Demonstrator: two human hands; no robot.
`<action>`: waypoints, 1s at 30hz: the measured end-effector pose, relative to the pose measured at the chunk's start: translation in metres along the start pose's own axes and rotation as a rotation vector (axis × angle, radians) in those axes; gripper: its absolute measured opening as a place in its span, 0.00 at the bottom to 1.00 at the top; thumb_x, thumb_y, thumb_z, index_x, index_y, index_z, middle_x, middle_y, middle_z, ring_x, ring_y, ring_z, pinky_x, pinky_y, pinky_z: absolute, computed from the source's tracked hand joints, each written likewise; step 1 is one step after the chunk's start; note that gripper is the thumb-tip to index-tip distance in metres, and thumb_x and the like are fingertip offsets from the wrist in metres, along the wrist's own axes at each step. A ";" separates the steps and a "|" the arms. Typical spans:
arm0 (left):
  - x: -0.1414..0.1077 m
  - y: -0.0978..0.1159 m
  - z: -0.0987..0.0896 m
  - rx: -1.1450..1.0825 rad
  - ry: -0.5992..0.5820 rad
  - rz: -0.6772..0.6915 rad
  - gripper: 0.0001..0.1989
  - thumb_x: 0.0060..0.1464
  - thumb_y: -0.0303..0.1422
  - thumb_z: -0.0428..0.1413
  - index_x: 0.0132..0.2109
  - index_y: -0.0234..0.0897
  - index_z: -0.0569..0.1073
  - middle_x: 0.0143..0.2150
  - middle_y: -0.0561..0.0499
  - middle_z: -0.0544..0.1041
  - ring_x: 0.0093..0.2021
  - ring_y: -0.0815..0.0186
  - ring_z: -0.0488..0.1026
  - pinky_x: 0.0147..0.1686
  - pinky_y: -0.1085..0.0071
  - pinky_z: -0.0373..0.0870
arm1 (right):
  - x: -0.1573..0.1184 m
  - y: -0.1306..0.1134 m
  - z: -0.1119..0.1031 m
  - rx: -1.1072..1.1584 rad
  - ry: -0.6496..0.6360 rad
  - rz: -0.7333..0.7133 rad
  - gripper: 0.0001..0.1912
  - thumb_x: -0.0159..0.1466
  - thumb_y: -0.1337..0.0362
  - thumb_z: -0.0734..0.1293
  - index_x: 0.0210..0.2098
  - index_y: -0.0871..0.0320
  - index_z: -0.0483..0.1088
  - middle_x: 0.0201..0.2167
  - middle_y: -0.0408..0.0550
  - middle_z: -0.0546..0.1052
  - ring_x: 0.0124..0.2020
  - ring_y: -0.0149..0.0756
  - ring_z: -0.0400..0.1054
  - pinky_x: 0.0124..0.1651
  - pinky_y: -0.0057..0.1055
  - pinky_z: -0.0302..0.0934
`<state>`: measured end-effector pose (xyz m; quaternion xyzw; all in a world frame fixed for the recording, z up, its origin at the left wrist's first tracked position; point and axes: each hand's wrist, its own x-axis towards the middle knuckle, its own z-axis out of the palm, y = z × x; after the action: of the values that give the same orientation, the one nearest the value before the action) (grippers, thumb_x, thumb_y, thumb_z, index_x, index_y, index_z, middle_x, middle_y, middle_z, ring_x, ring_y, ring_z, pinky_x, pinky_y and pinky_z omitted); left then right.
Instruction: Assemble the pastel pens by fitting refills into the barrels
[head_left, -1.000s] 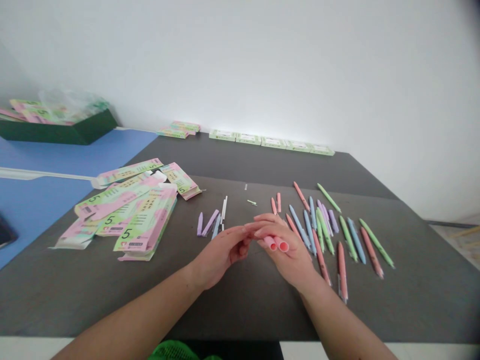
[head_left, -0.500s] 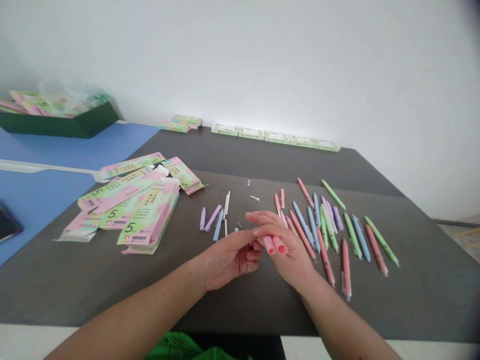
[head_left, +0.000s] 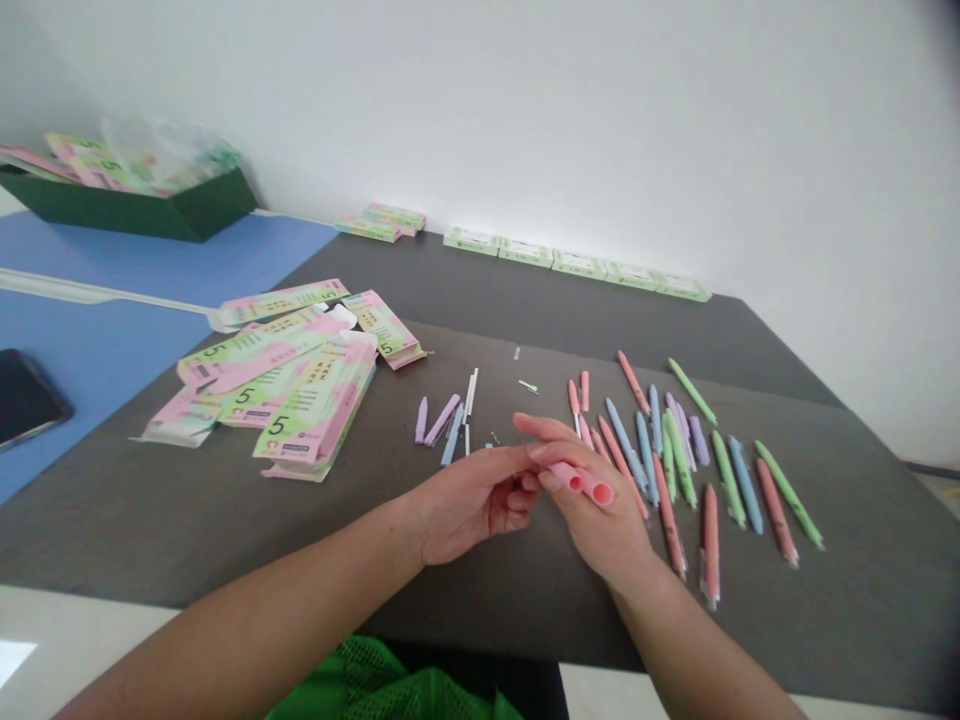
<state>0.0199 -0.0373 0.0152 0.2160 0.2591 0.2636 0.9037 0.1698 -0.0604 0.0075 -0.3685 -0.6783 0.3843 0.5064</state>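
Slightly shifted since the earlier frame, two pink tubes (head_left: pixel 590 481) sit gripped in your right hand (head_left: pixel 600 535), above the desk (head_left: pixel 465 600) near its front edge; your left hand (head_left: pixel 465 510) has curled fingers beside them, grip unclear. Pens (head_left: pixel 680 458) lie toward the right edge.

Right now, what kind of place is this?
Probably a workroom: a dark table by a plain wall holds scattered pens and piled cartons, and the right hand holds two pink tubes.
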 end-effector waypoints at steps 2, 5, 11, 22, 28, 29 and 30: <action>0.000 0.000 -0.001 -0.020 0.006 -0.001 0.10 0.52 0.35 0.59 0.30 0.31 0.72 0.27 0.55 0.63 0.23 0.79 0.56 0.23 0.81 0.55 | -0.001 0.001 0.000 0.015 -0.004 0.006 0.10 0.64 0.67 0.64 0.42 0.46 0.72 0.56 0.43 0.71 0.57 0.41 0.63 0.55 0.46 0.61; 0.001 0.001 -0.003 -0.042 0.003 -0.001 0.09 0.51 0.33 0.60 0.30 0.30 0.73 0.28 0.55 0.64 0.23 0.79 0.57 0.23 0.82 0.56 | -0.002 0.002 0.001 0.022 -0.014 0.015 0.10 0.64 0.67 0.64 0.43 0.46 0.72 0.56 0.43 0.70 0.57 0.41 0.63 0.57 0.47 0.59; -0.001 0.011 -0.006 -0.115 0.041 0.070 0.08 0.52 0.31 0.59 0.30 0.30 0.72 0.26 0.55 0.64 0.22 0.79 0.58 0.22 0.81 0.60 | -0.001 0.000 0.001 -0.069 0.010 -0.021 0.13 0.67 0.63 0.59 0.50 0.48 0.68 0.60 0.46 0.65 0.61 0.41 0.58 0.61 0.47 0.54; 0.001 0.036 -0.021 -0.190 0.156 0.426 0.06 0.53 0.29 0.58 0.32 0.31 0.70 0.25 0.58 0.59 0.20 0.80 0.57 0.19 0.84 0.60 | 0.014 0.023 -0.039 -1.290 -0.159 0.108 0.16 0.66 0.66 0.59 0.50 0.62 0.70 0.40 0.58 0.73 0.44 0.47 0.66 0.46 0.41 0.59; 0.006 0.034 -0.024 -0.158 0.198 0.440 0.07 0.52 0.29 0.59 0.32 0.31 0.69 0.25 0.58 0.60 0.20 0.80 0.57 0.19 0.84 0.60 | 0.019 0.009 -0.042 -1.336 -0.311 0.087 0.12 0.67 0.64 0.59 0.45 0.57 0.72 0.36 0.52 0.75 0.38 0.42 0.69 0.41 0.35 0.58; 0.006 0.033 -0.024 -0.154 0.198 0.440 0.07 0.52 0.29 0.59 0.32 0.31 0.68 0.25 0.58 0.60 0.20 0.80 0.57 0.19 0.84 0.60 | 0.021 0.006 -0.041 -1.323 -0.320 0.092 0.11 0.67 0.63 0.60 0.44 0.57 0.72 0.36 0.51 0.76 0.37 0.41 0.70 0.39 0.34 0.58; 0.007 0.034 -0.025 -0.150 0.198 0.439 0.07 0.51 0.29 0.59 0.31 0.31 0.68 0.25 0.58 0.60 0.20 0.80 0.57 0.19 0.84 0.60 | 0.023 0.003 -0.039 -1.319 -0.329 0.106 0.10 0.66 0.62 0.61 0.41 0.57 0.72 0.35 0.51 0.76 0.36 0.41 0.70 0.38 0.33 0.58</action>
<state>-0.0020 -0.0010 0.0109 0.1725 0.2732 0.4918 0.8085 0.2027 -0.0330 0.0211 -0.5694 -0.8200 -0.0344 0.0466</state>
